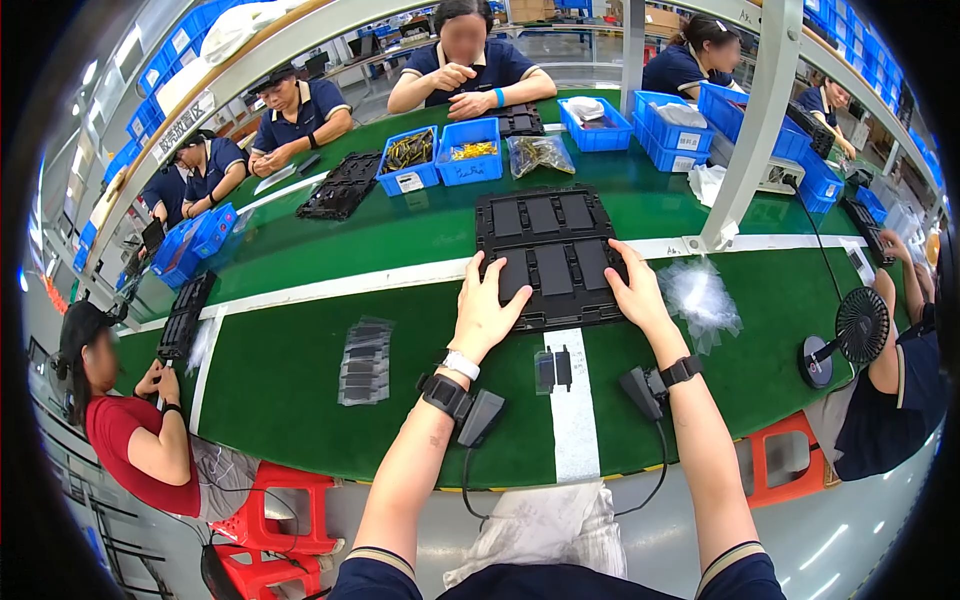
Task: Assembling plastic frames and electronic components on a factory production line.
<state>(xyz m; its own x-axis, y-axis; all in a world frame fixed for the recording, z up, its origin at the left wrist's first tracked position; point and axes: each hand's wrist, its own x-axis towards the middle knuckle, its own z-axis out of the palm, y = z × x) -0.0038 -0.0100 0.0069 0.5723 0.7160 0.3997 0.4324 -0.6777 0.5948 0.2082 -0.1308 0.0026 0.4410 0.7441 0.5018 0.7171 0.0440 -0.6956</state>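
The black tray (556, 319) lay flat on the green surface (280, 365), straight ahead of the person and between the two hands. The left hand (486, 318) was at its left side and the right hand (642, 296) at its right, both by its nearer half, so neither was clearly closer. The tray showed no plainly longer axis; the dark panels (548, 271) in its nearer row pointed lengthwise away from the person. The fingers of both hands were spread, the left thumb reaching inward over the near left part; whether any fingertips curled underneath could not be told. Two small dark pieces (563, 368) lay apart, just nearer the person.
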